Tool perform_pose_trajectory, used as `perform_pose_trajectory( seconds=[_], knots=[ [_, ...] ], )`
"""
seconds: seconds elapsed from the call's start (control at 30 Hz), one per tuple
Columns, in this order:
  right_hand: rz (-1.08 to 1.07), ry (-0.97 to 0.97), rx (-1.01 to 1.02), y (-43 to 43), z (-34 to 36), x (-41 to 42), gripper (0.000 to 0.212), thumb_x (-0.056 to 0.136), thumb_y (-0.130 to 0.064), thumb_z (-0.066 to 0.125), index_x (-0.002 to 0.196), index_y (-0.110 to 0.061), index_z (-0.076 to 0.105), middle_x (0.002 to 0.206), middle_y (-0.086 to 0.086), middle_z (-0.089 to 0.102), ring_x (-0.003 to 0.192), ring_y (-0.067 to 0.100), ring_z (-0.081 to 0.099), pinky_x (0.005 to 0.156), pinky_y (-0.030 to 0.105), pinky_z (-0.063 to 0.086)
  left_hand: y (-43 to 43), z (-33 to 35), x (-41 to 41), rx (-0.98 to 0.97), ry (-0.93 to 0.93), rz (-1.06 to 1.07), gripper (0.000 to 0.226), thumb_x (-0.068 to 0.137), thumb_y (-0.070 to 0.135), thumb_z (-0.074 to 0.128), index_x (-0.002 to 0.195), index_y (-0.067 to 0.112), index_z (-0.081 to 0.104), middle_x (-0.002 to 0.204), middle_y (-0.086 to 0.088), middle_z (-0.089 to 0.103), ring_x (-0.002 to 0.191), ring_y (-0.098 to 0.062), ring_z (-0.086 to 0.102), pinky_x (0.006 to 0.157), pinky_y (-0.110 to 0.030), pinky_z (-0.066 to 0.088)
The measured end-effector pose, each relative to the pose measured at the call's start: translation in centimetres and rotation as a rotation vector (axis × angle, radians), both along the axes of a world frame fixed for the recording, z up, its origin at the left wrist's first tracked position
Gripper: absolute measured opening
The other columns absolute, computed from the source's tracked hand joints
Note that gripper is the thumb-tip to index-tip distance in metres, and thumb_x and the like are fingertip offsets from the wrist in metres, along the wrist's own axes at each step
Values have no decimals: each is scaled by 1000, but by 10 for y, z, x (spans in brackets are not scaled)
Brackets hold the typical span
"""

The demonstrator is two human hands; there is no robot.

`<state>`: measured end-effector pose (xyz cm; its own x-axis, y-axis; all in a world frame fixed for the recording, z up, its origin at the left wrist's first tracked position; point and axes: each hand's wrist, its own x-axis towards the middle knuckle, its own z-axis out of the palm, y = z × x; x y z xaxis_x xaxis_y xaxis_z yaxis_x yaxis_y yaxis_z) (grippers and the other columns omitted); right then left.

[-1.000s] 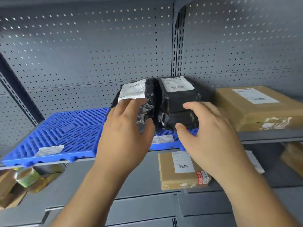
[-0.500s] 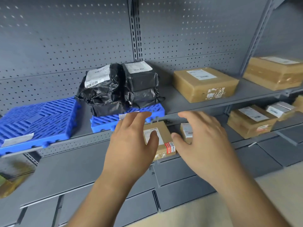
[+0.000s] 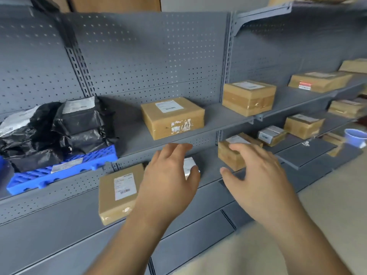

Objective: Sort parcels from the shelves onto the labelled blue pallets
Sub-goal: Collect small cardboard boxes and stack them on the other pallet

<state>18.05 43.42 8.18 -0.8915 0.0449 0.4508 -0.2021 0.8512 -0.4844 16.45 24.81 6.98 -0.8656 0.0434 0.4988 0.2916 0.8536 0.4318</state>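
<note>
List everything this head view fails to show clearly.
All in the head view:
- Small parcel: mostly hidden behind the left hand.
- Lower-shelf cardboard box: partly covered by the right hand.
- Pallet label: text blurred, unreadable.
- Leftmost black bag parcel: cut off by the left edge.
- Blue container: blurred, at the right edge.

**Middle shelf** (image 3: pixel 131 138), centre of frame: a bare strip between the blue pallet (image 3: pixel 65 171) and the scuffed cardboard box (image 3: pixel 172 118), open at the front and up to the pegboard panel (image 3: pixel 149 56). A second bare strip lies between that box and the taped box (image 3: pixel 249 98) to its right (upright post (image 3: pixel 226 56) behind).

**Left of frame:** black bagged parcels (image 3: pixel 79 126) are heaped on the pallet.

**Lower shelf** (image 3: pixel 209 160), centre: labelled box (image 3: pixel 119 193), small parcel (image 3: pixel 188 165) and brown box (image 3: pixel 234 155) stand in a row. The left hand (image 3: pixel 170 175) and right hand (image 3: pixel 256 175), fingers spread, cross the approach.
</note>
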Motion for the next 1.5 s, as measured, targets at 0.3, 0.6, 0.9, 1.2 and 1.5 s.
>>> perform_pose_trajectory(
  seconds=[0.3,0.6,0.9,1.2,1.5],
  knots=[
    [-248,-84,-5,146,-15,-8,46,86,-41,69,129,-29,58,129,-6,62,119,24,51,93,45,45,150,-16,-48,-78,-96,-198,48,93,35,61,140,27,54,137,4,56,119,-25,51,99,-39,46],
    [-475,-230,-20,240,-38,-46,52,92,-45,63,140,-31,51,140,-9,54,126,22,47,100,44,40,264,-46,-133,-141,-163,-400,48,92,36,58,139,30,52,138,4,56,124,-23,47,97,-41,44],
    [-696,-252,1,307,-31,-142,53,91,-44,62,141,-32,50,141,-7,54,126,25,47,103,44,38,354,-65,-261,-161,-240,-637,49,94,40,58,142,32,48,138,5,54,122,-21,52,93,-35,44],
    [-860,-312,-42,358,-48,-199,53,89,-44,62,140,-35,50,141,-9,54,127,24,46,103,43,38,434,-72,-340,-203,-250,-799,50,96,40,57,144,31,48,141,7,54,127,-20,51,99,-42,48],
    [-929,-322,-55,455,-72,-248,53,88,-43,63,139,-34,50,138,-9,55,124,24,48,99,41,38,539,-79,-388,-192,-217,-887,43,95,35,60,137,28,54,133,3,58,120,-20,53,95,-35,45]
  ],
)
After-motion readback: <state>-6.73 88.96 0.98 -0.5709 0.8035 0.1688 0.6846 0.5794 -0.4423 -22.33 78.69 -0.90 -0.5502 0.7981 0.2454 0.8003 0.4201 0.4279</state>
